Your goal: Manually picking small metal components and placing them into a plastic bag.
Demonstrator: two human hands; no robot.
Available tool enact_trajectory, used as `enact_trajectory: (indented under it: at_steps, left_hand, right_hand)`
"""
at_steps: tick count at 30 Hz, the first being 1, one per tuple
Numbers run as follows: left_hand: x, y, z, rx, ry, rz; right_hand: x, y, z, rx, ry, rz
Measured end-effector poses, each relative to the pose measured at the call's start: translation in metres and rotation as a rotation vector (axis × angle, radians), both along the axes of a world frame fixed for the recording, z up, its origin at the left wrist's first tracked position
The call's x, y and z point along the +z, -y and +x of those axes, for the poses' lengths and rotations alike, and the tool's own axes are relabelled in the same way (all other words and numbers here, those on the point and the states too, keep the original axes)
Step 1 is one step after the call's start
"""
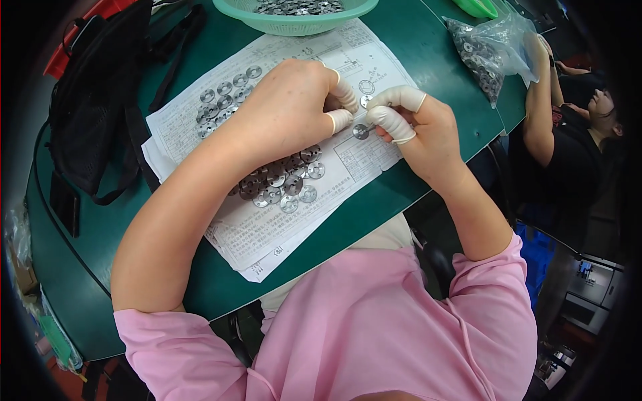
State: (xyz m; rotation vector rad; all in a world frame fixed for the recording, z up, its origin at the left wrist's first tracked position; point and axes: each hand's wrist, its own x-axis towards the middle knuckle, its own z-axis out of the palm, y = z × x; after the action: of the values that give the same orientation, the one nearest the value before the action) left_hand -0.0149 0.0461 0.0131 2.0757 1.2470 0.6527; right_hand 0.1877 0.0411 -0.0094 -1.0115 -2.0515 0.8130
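My left hand (297, 97) reaches over the paper sheets, with white finger cots on its thumb and index finger. Those two tips are bent close together; what lies between them, if anything, is too small to tell. Facing it, my right hand (424, 127) also wears white cots and has its thumb and forefinger pinched. A round metal disc (361, 131) with holes is right beside the right fingertips, and a thin dark bit shows between disc and fingers. Another small shiny disc (366, 100) sits by the right forefinger. I cannot tell whether either disc is held or lying.
Printed drawing sheets (294, 227) cover the green table (354, 217). Metal discs lie in a near pile (293, 185) and a far group (224, 89). Beyond are a green basket (294, 25) of discs, a clear bag (481, 63), a black bag (100, 113). A co-worker (555, 134) sits at right.
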Motion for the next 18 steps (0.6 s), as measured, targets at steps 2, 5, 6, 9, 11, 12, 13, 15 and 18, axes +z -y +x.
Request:
enact_trajectory:
  at_steps: [2,5,6,9,11,12,13,15,18]
  left_hand:
    - [-0.0004,0.0007,-0.0001,-0.007,0.016,-0.02]
    - [-0.0009,0.0022,0.0007,-0.023,0.039,-0.053]
    - [-0.0008,0.0024,0.0016,-0.025,0.02,-0.044]
    - [-0.0014,0.0031,0.0029,-0.03,-0.014,-0.031]
    - [-0.0017,0.0032,0.0031,-0.025,-0.006,-0.04]
    - [-0.0023,0.003,0.0033,-0.023,-0.002,-0.044]
    - [-0.0021,0.0035,0.0031,-0.02,-0.001,-0.044]
    - [-0.0024,0.0038,0.0025,-0.016,-0.003,-0.042]
    - [-0.0028,0.0034,0.0024,-0.012,0.004,-0.043]
  right_hand:
    - [-0.0019,0.0006,0.001,-0.012,0.03,0.023]
    - [-0.0035,0.0014,0.0016,-0.037,0.079,0.077]
    - [-0.0026,0.0014,0.0009,0.005,0.127,0.226]
    - [-0.0018,0.0018,0.0001,0.09,0.224,0.52]
    - [-0.0025,0.0012,0.0002,0.042,0.24,0.418]
    - [-0.0028,0.0011,0.0003,0.018,0.248,0.367]
    - [-0.0021,0.0015,-0.0002,0.021,0.249,0.367]
    - [-0.0007,0.0023,-0.0017,0.028,0.243,0.376]
    - [-0.0009,0.0021,-0.0024,0.034,0.237,0.39]
